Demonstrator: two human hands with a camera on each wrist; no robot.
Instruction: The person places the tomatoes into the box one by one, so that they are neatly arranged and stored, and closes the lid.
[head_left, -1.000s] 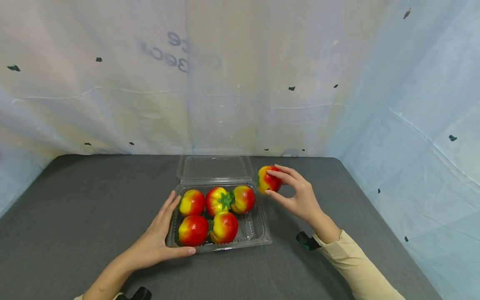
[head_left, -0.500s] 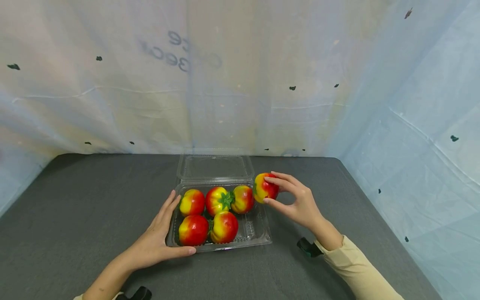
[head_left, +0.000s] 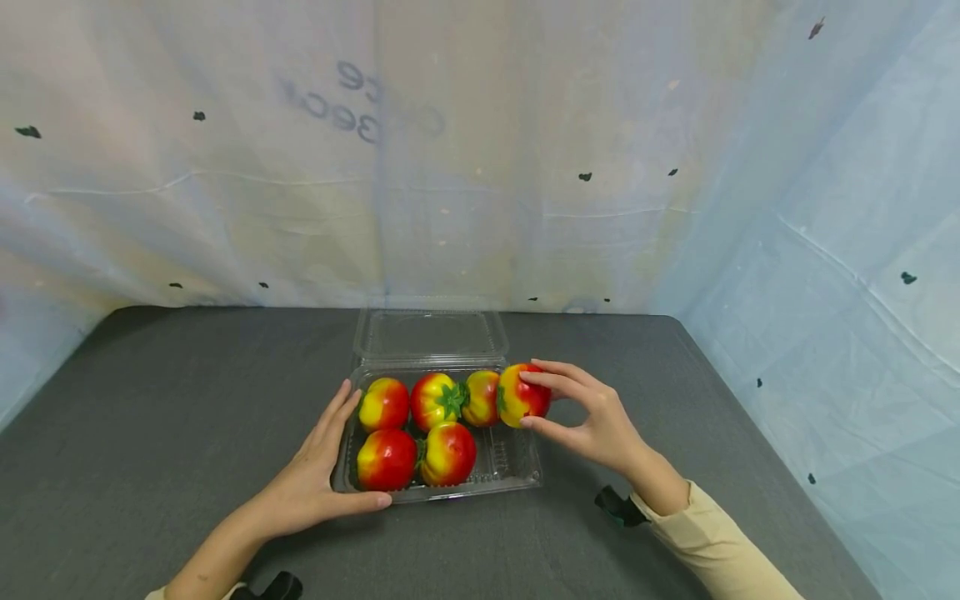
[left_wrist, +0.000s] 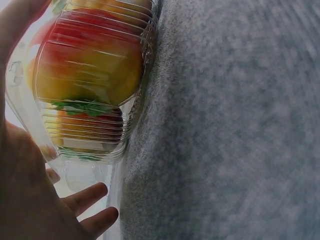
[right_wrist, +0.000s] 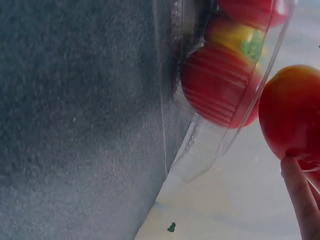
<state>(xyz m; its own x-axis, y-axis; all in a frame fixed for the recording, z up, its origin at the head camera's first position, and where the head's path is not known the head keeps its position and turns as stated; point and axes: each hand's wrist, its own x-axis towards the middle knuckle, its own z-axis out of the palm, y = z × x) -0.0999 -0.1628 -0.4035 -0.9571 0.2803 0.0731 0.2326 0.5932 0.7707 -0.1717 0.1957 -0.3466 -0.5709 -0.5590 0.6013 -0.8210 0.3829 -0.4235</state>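
My right hand (head_left: 600, 417) pinches a red-and-yellow fruit (head_left: 522, 395) between thumb and fingers, above the right rim of a clear plastic clamshell container (head_left: 517, 475). In the right wrist view this held fruit (right_wrist: 295, 115) is beside the container wall, with a finger (right_wrist: 297, 195) against it. Several similar fruits, including a front-left fruit (head_left: 386, 461) and a back-middle fruit (head_left: 435, 402) with green leaves, sit in the container. My left hand (head_left: 318, 475) rests along the container's left side, fingers nearly straight and thumb at the front edge. The left wrist view shows that hand (left_wrist: 25, 185) beside the ribbed wall.
The container's hinged lid (head_left: 431, 335) lies back behind it, folded open. Dark grey cloth covers the table (head_left: 187, 400). Pale sheeting (head_left: 465, 167) with dark spots rises along the table's back edge, and more sheeting (head_left: 847, 250) stands on the right.
The right hand has brought its fruit leftward and toward the viewer, from beside the lid to over the container's right rim. My left hand and the container stay in place.
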